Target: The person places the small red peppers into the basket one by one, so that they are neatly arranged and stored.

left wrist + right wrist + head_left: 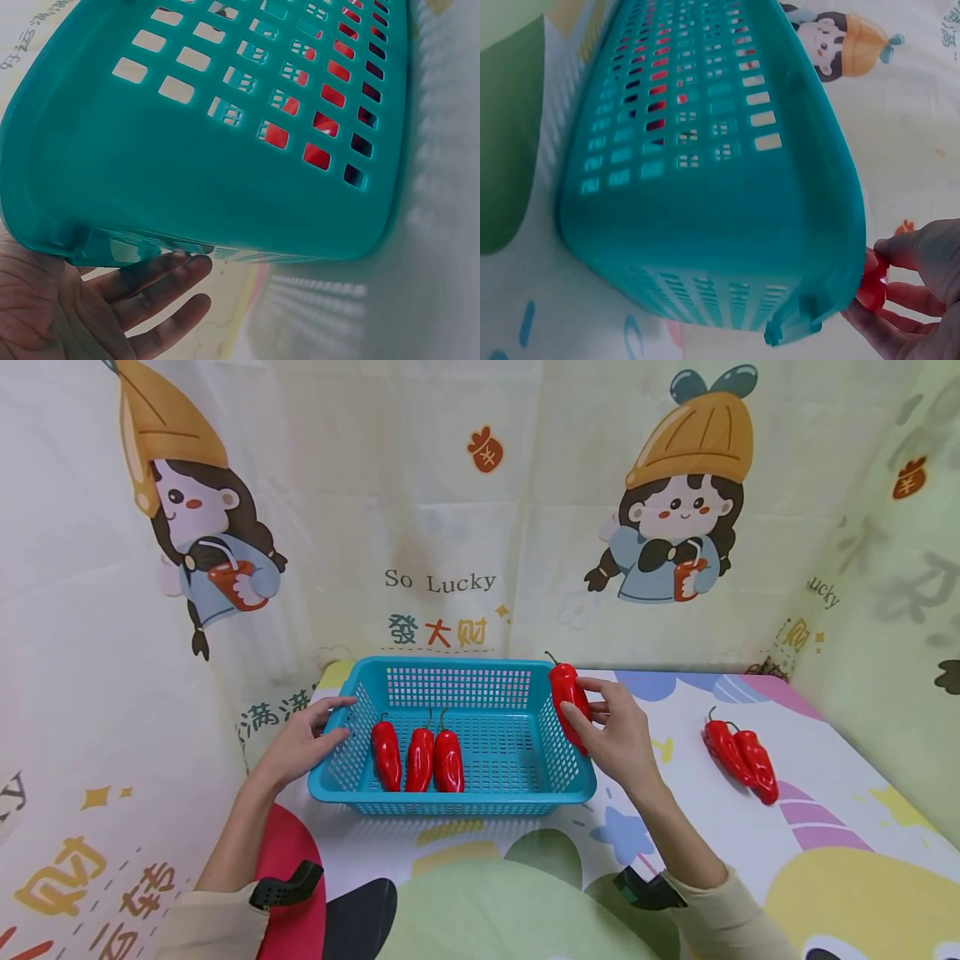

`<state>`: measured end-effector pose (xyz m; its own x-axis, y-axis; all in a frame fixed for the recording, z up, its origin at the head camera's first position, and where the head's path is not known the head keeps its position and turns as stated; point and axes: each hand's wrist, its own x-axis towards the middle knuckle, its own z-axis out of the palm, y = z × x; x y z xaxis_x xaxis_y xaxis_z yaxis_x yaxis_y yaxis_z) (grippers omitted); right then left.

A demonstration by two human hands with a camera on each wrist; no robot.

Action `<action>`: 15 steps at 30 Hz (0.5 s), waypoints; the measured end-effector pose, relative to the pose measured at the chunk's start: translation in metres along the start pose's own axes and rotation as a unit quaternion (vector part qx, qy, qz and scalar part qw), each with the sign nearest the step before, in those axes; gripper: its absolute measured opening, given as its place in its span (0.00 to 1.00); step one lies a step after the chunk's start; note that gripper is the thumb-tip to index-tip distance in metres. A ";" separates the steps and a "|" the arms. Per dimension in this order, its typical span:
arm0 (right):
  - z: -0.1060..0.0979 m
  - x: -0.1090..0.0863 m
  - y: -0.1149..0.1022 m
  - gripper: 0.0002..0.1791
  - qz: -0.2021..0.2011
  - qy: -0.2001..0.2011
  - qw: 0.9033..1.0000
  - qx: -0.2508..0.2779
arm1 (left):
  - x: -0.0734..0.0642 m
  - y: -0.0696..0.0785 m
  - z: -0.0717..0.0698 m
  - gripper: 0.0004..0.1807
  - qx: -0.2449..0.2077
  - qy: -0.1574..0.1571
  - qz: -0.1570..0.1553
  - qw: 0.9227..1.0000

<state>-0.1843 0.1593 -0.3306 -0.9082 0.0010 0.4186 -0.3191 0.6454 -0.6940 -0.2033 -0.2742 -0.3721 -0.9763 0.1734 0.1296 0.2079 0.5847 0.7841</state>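
A turquoise plastic basket (480, 798) stands on the table with three red peppers (418, 760) lying in its left half. My left hand (302, 745) holds the basket's left rim, thumb and index finger over the edge. In the left wrist view, other fingers (161, 292) show outside the end wall, below the handle. Above the right rim, my right hand (617, 727) pinches another red pepper (567, 693) between thumb and fingers, its stem pointing up and away. The right wrist view shows only part of this pepper (871, 281), with the basket rim hiding the rest.
Two more red peppers (738, 756) lie side by side on the table to the right of the basket. A patterned cloth (525, 485) hangs right behind the basket and along both sides. The tabletop (525, 877) carries a colourful cartoon print.
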 end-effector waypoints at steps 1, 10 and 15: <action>0.002 0.000 -0.001 0.36 0.000 -0.002 1.000 0.003 | 0.000 0.000 0.000 0.31 0.000 0.000 -0.001 1.000; 0.018 0.000 -0.012 0.34 -0.011 -0.022 1.000 0.013 | 0.000 -0.002 0.000 0.31 0.005 0.002 0.001 1.000; 0.027 -0.001 -0.017 0.34 -0.017 -0.034 0.999 0.014 | 0.000 -0.003 0.000 0.31 0.003 0.002 0.001 1.000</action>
<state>-0.1852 0.1272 -0.3348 -0.9124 -0.0726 0.4029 -0.3571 0.6222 -0.6967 -0.2040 -0.2757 -0.3741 -0.9763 0.1710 0.1328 0.2094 0.5897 0.7800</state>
